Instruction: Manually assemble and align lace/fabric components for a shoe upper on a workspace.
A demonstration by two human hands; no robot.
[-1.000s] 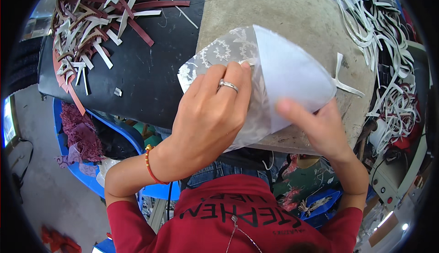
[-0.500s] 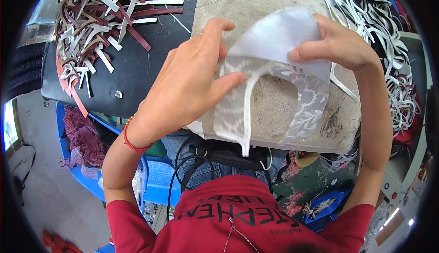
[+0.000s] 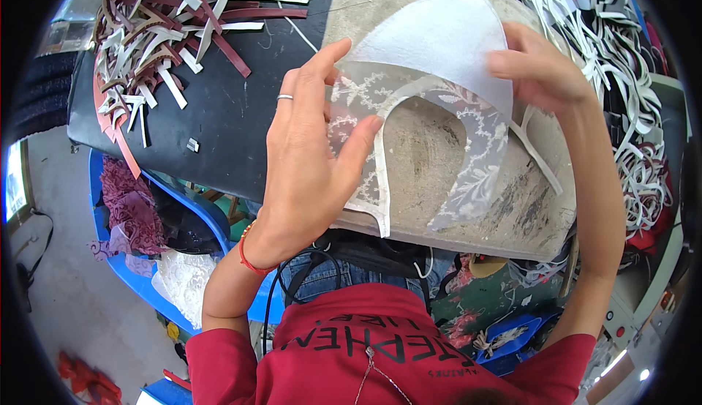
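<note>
A shoe upper (image 3: pixel 431 35), with a smooth white toe part and a sheer lace-patterned mesh part around a U-shaped opening, lies on the pale worn board before me. White binding edges the opening's left side. My left hand (image 3: pixel 311 138) rests at the upper's left edge, fingers stretched out and thumb apart, its tip on the mesh by the binding. My right hand (image 3: pixel 541 65) is at the right edge of the white part, its thumb over that edge. Motion blurs its fingers, so its grip is unclear. A separate narrow white strip (image 3: pixel 537 156) lies below this hand.
The board (image 3: pixel 512 215) sits on a black padded surface (image 3: pixel 205 127). Maroon and white strips (image 3: pixel 168 32) are heaped at the left. White and black strips (image 3: pixel 607 61) hang at the right. A blue chair (image 3: pixel 219 222) holding lace cloth stands at the lower left.
The upper has turned a little and now lies flatter, its white toe part spread out. My left hand has come down onto its left edge. My right thumb has slid off toward the right edge.
</note>
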